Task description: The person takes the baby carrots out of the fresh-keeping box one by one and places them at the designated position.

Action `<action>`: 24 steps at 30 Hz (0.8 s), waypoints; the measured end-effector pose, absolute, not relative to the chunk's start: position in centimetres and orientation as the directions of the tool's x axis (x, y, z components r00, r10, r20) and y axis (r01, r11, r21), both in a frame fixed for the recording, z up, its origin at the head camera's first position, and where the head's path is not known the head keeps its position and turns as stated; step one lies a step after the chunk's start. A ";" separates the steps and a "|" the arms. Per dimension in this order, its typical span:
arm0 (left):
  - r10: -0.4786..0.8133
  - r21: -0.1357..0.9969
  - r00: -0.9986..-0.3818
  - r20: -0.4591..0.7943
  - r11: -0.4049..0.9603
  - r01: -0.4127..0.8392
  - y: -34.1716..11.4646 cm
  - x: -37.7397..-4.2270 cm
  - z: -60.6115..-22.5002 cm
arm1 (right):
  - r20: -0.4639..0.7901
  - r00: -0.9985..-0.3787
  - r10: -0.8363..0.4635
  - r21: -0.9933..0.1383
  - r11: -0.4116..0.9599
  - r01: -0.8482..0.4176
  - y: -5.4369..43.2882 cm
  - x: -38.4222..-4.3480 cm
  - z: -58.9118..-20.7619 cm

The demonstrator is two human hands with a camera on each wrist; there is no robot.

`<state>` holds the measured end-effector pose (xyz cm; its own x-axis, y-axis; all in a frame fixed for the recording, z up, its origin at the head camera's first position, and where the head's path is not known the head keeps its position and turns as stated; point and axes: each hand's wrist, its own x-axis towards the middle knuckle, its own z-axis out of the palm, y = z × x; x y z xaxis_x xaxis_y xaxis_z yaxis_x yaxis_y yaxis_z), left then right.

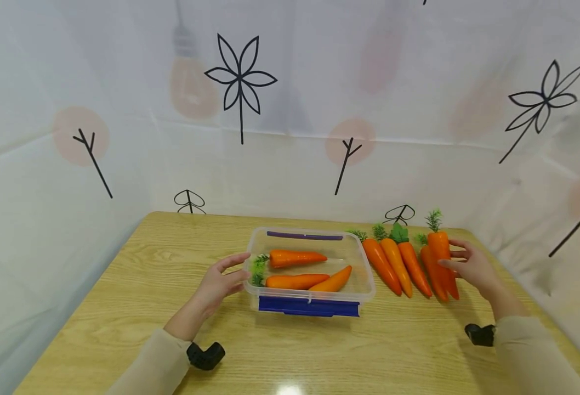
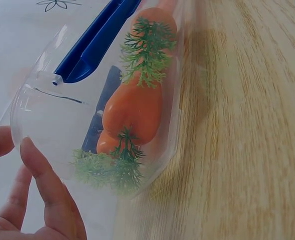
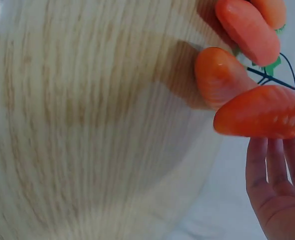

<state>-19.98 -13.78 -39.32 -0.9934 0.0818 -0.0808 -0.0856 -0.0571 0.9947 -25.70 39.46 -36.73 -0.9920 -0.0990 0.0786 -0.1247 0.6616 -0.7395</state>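
Clear, thin-walled plastic forms the box [image 1: 290, 294], at whose nine o'clock edge the rim is touched by the loosely spread fingers of the left hand [image 1: 217, 286]; whether any firm grip is applied cannot be told. Well apart, toward three o'clock, an upright carrot [image 1: 439, 249] is pinched between the thumb and fingers of the right hand [image 1: 472, 269], its leafy top pointed to twelve and its tip to about five.

That smooth, tapered body could be let slip if it is pinched too lightly. The nearest of the four loose carrots [image 1: 397, 267], partly overlapped by it, could be knocked or rolled by a sideways pull. The box could be skidded across the flat wood-grain tabletop [image 1: 122, 285] if its rim is pushed from one side.

Glossy orange skins are topped by feathery green fronds [image 1: 434, 219]. Three carrots [image 1: 297, 258] are held inside the box, and its six o'clock side is fitted with a rigid blue latch [image 1: 310, 306].
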 end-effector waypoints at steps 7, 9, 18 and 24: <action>0.085 0.994 -0.993 -0.081 -0.059 -0.087 -13.7 -19.9 -39.3 | 0.068 -0.997 -0.023 -0.787 0.614 -0.068 40.2 -25.7 -37.9; 0.082 0.994 -0.993 -0.083 -0.058 -0.088 -13.7 -19.9 -39.2 | 0.053 -0.999 0.002 -0.799 0.599 -0.041 40.4 -25.7 -38.2; 0.078 0.995 -0.993 -0.087 -0.051 -0.091 -13.7 -19.8 -39.2 | -0.045 -0.996 0.081 -0.798 0.597 0.085 41.2 -25.8 -38.7; 0.085 0.995 -0.993 -0.082 -0.053 -0.087 -13.8 -19.7 -39.1 | -0.106 -0.990 0.098 -0.798 0.586 0.143 41.5 -26.3 -39.1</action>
<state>-19.70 -13.77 -39.13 -0.9930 0.0848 -0.0825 -0.0872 -0.0534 0.9948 -26.30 41.50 -39.06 -0.9896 0.0979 -0.1055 0.1430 0.5856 -0.7978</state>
